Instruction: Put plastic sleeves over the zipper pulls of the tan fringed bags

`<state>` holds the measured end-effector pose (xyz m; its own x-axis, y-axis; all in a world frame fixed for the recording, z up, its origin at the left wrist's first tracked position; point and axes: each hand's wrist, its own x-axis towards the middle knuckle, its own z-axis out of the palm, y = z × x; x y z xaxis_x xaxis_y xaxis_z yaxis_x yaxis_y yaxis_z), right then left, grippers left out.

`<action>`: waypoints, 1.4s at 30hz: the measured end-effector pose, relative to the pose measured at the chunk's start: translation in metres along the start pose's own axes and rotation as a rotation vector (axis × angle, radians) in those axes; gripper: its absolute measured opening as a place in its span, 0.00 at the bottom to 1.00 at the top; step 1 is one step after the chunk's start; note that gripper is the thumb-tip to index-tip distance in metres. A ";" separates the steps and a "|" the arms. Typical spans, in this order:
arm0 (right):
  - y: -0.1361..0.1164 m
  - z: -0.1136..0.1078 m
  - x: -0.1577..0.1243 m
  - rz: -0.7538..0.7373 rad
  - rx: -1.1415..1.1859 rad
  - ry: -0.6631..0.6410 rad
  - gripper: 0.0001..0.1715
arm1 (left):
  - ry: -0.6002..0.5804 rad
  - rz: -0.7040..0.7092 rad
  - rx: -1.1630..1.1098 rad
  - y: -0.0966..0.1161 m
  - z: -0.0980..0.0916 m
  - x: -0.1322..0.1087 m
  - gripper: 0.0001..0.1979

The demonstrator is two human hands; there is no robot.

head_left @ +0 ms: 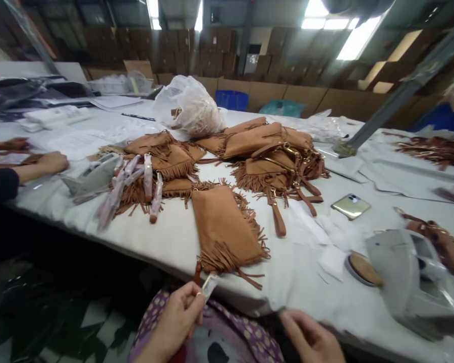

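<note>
A brown fringed pouch (227, 227) lies flat at the table's front edge, its fringe toward me and along its right side. My left hand (183, 315) is closed in a pinch on a small clear plastic sleeve (210, 286) just below the pouch. A short brown strap (197, 272) hangs from the pouch's near corner, close to those fingers; whether the sleeve covers part of it I cannot tell. My right hand (314, 338) is low at the table edge, its fingers loosely bent and apart, with nothing visible in them.
Piled fringed pouches (276, 146) with wrist straps lie behind; several straps on the left pile (166, 156) wear plastic wrap. A phone (351, 205), a grey tape dispenser (404, 272) and a round brown-topped object (364, 268) are at right. Another person's hand (53, 163) rests at left.
</note>
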<state>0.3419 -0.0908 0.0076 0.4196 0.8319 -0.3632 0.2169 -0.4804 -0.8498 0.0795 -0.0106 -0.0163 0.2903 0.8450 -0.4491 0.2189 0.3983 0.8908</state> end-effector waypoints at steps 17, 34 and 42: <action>-0.030 0.139 0.021 -0.046 0.087 -0.332 0.22 | 0.063 0.207 0.223 0.004 -0.003 -0.011 0.10; -0.025 0.151 0.014 0.042 0.248 -0.326 0.27 | 0.222 0.287 0.304 -0.009 -0.002 -0.010 0.11; -0.026 0.149 0.012 0.037 0.291 -0.348 0.27 | 0.060 -0.173 -0.191 -0.006 -0.003 0.011 0.16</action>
<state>0.2105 -0.0268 -0.0318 0.0900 0.8833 -0.4601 -0.0706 -0.4551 -0.8876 0.0782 -0.0027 -0.0262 0.2064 0.7758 -0.5962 0.0793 0.5941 0.8005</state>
